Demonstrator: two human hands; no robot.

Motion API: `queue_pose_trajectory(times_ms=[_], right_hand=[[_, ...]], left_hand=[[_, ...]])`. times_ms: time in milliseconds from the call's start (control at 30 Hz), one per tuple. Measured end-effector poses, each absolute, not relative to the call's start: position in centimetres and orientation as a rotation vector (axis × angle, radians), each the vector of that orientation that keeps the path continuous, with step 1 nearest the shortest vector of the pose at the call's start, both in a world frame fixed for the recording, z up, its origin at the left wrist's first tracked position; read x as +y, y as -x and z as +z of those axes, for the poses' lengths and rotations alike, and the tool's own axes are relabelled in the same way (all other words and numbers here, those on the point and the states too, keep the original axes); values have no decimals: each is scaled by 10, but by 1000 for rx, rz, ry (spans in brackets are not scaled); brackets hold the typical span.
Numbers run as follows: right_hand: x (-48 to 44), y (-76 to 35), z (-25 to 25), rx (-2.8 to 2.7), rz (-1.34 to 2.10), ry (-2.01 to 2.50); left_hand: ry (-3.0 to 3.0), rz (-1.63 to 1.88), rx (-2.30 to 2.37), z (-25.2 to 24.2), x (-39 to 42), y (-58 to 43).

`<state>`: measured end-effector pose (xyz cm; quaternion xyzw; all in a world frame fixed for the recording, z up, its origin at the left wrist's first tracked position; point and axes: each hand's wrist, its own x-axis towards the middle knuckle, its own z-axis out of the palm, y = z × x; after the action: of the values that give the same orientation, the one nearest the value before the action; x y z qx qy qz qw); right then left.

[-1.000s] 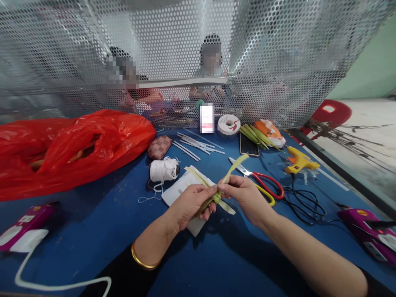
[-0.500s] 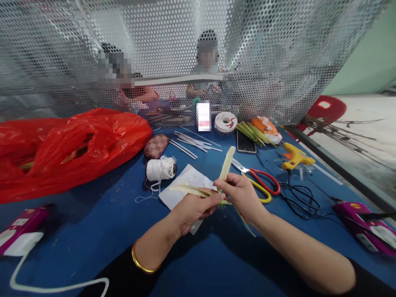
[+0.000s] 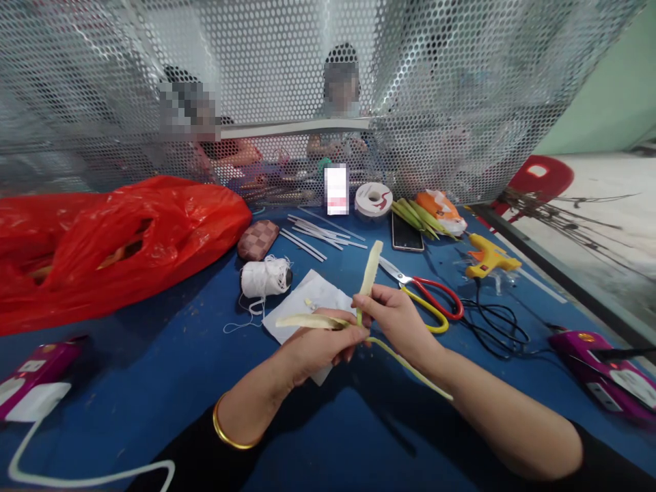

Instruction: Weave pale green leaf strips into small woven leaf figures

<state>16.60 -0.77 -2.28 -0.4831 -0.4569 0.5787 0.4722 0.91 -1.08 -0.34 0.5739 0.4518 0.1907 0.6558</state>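
Observation:
Pale yellow-green leaf strips meet between my two hands. My left hand (image 3: 328,338) is closed on their joined lower ends, with one pale leaf strip (image 3: 307,320) lying out to the left over its back. Between the thumb and fingers of my right hand (image 3: 397,318) an upright leaf strip (image 3: 370,270) is pinched. From the grip a thin green stem (image 3: 410,369) runs down to the right, below my right wrist. Under my left hand lies a white paper sheet (image 3: 292,301) with small scraps on it. My fingers hide where the pieces join.
Scissors (image 3: 433,297) lie right of my hands, near a yellow glue gun (image 3: 489,260) and its black cord. White glue sticks (image 3: 322,232), a thread spool (image 3: 261,279), a tape roll (image 3: 374,200) and green leaves (image 3: 415,217) lie farther back. A red plastic bag (image 3: 195,219) spreads at left.
The thin stem has swung outward to the right and shows more of its length. The upright strip has shifted slightly left, and the left strip lies flatter.

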Motion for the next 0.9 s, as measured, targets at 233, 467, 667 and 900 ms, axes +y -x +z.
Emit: queue_pose_trajectory(times_ms=[233,467,667,900], right_hand=[[-6,-189,-1,-1520,1750,1280],[-8,-190,0,-1787,1621,1274],[-9,-190,-4,-1745,1751,1297],[-5,-191,3,-1440,1881,1169]], left_hand=[[-1087,547,1042,-6,-2,0],[-1137,500,1027,-2,-3,-1],[-1160,513,1036,-2,-1,1],[-1133,466,912,-3,1,5]])
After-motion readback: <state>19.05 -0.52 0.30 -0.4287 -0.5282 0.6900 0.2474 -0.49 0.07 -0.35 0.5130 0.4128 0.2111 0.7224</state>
